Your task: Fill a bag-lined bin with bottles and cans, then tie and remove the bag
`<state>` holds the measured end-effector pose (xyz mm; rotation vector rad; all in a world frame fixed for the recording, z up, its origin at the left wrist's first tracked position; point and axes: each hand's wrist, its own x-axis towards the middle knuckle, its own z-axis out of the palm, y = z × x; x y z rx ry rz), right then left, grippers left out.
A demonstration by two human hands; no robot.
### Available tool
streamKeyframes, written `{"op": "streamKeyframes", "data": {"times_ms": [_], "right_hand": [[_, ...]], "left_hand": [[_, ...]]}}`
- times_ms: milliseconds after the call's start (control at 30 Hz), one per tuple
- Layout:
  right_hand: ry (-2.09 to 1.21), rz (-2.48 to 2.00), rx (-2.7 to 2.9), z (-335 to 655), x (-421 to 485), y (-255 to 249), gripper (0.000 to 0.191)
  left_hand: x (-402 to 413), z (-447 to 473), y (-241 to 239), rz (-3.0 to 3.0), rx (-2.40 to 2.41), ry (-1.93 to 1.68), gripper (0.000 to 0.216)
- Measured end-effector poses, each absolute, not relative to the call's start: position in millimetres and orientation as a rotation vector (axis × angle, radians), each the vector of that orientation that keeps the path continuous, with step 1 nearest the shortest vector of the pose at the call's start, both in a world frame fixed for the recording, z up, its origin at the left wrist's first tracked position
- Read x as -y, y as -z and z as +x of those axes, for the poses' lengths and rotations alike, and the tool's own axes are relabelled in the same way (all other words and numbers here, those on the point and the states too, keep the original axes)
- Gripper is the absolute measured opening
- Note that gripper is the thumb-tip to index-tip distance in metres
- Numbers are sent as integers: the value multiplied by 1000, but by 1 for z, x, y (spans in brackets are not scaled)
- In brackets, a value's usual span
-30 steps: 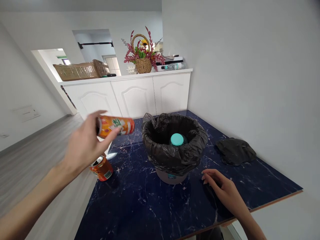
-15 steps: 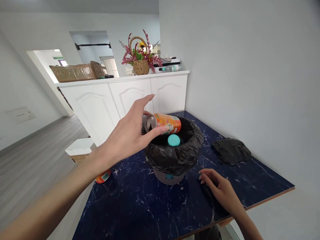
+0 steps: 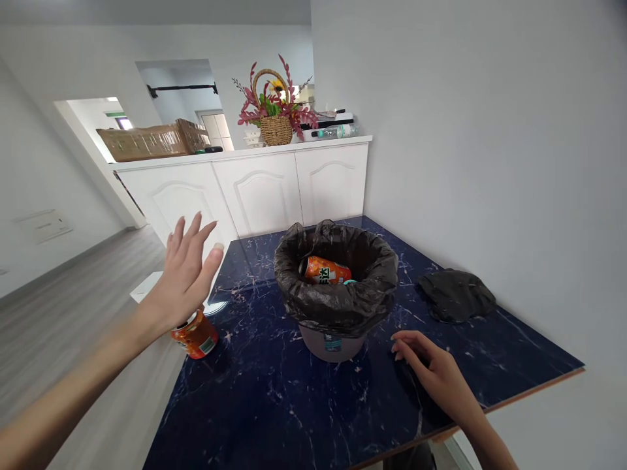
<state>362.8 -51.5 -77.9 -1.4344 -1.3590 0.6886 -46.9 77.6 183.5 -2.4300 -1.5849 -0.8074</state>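
Note:
My left hand (image 3: pixel 183 284), its fingers spread and holding nothing, is raised over the table's left side. Just below it an orange drink can (image 3: pixel 200 337) stands near the table's left edge, its top partly covered by my wrist. In the middle, a grey bin (image 3: pixel 326 346) lined with a black plastic bag (image 3: pixel 337 303) holds another orange can (image 3: pixel 326 269), lying on its side. A sliver of a turquoise cap (image 3: pixel 349 282) shows beside that can. Right of the bin, my right hand (image 3: pixel 431 372) rests on the table with loosely bent fingers, empty.
The dark blue marbled tabletop (image 3: pixel 274 405) meets a wall on the right. A crumpled black bag (image 3: pixel 456 295) lies by that wall. Behind, a white cabinet (image 3: pixel 264 192) carries a flower basket (image 3: pixel 276 129), a plastic bottle (image 3: pixel 337 132) and a cardboard box (image 3: pixel 147 142).
My left hand has let go of the can, which now lies inside the bin and partly covers the turquoise cap. The hand has moved left above the other can. My right hand stays put.

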Motion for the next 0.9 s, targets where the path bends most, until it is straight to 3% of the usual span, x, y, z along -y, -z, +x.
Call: {"op": "streamKeyframes", "data": {"times_ms": [167,333,433,600,800,900], "right_hand": [[-710,-1464,1364,365,53,79,43],[-713,-1468,1357,367,53,81,43],[-715,-1471,1350,367,53,82,44],[-716,-1482,1346,365,52,80,46],[-715,-1482,1338,365,52,79,46],[-710,-1470,1339,366,53,80,45]], "left_hand": [[-90,-103,-153,-2322,1880,486,83],[-97,-150,-111,-2362,1873,189,102],[-97,-168,-86,-2547,1874,179,100],[-86,-156,-87,-2651,1813,399,78],[-55,-85,-154,-2276,1606,1096,65],[-42,-41,-181,-2339,1278,1366,60]]}}
